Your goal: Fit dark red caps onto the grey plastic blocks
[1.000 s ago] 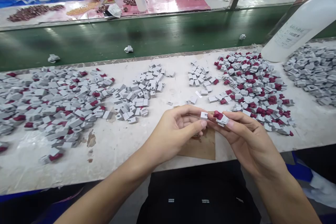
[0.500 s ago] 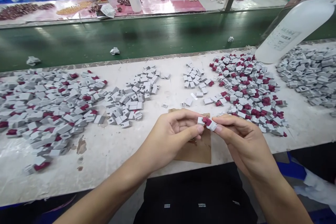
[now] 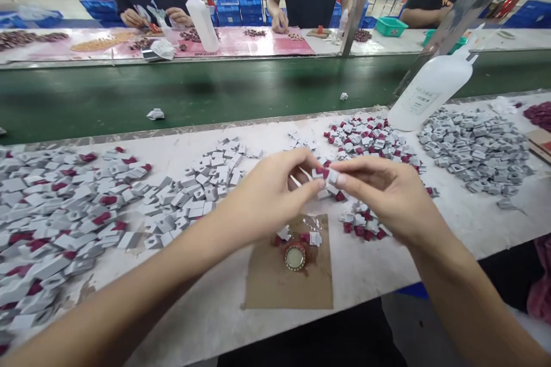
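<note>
A small grey and dark red piece (image 3: 323,172) is pinched between both hands, above the table. My left hand (image 3: 275,183) grips its left end with thumb and fingertips. Its right end is held by the thumb and index finger of my right hand (image 3: 379,189). Below them lies a brown card (image 3: 262,281) with a round beaded cap (image 3: 295,256) on it. Beside the cap is another grey and red piece (image 3: 312,238). Grey and red pieces (image 3: 361,222) also sit on the table under my right hand.
Piles of grey and red parts (image 3: 64,200) spread at the left, with more (image 3: 370,137) behind the hands. A large white bottle (image 3: 430,92) stands at the back right near grey parts (image 3: 477,146). People work across the green strip (image 3: 241,89).
The view has tilted up and shifted right, showing more of the people opposite. Both hands still hold the piece and now sit farther from the brown card, which is more exposed with its cap.
</note>
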A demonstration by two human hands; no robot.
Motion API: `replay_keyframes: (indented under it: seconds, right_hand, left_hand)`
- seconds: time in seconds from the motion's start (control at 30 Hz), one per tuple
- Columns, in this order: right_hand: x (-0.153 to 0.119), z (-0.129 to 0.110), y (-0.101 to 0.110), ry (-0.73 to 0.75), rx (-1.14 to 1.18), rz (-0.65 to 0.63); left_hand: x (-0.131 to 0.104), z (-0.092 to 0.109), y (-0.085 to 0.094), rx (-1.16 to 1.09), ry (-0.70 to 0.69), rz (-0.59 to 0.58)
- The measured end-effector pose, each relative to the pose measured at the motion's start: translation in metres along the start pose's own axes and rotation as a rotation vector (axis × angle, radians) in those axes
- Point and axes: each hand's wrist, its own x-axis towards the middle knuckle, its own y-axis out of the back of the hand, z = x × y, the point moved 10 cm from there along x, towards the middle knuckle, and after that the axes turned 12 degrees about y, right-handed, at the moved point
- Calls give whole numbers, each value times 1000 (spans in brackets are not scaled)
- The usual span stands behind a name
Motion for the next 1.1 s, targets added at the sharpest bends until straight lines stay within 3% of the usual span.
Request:
replay_keyframes:
  seconds: [0.1, 0.17, 0.27, 0.4, 0.53, 0.63, 0.73, 0.97, 1.1]
  right_hand:
    - [59, 6, 34, 58, -383, 79]
    - [106, 21, 52, 24, -662, 104]
    - [176, 57, 64, -69, -814, 97]
    - [244, 99, 57, -143, -871, 67]
    - [272, 126, 39, -212, -791, 20]
    - [271, 129, 28, -239, -648, 8]
    - [250, 116, 14, -209, -422, -7]
    - [152, 64, -8, -124, 116, -27]
    - [100, 43, -16, -134, 327, -30]
  left_hand:
    - [51, -3, 40, 68, -14, 187]
    - [88, -23, 70, 96, 84, 323]
    - [136, -59, 105, 73, 245, 478]
    - [181, -81, 125, 46, 298, 531]
    - [207, -92, 130, 45, 348, 539]
    - [212, -93, 130, 79, 371, 549]
    - [198, -79, 124, 119, 307, 568]
    - [121, -12, 70, -50, -156, 255]
    - [81, 0, 49, -140, -198, 160]
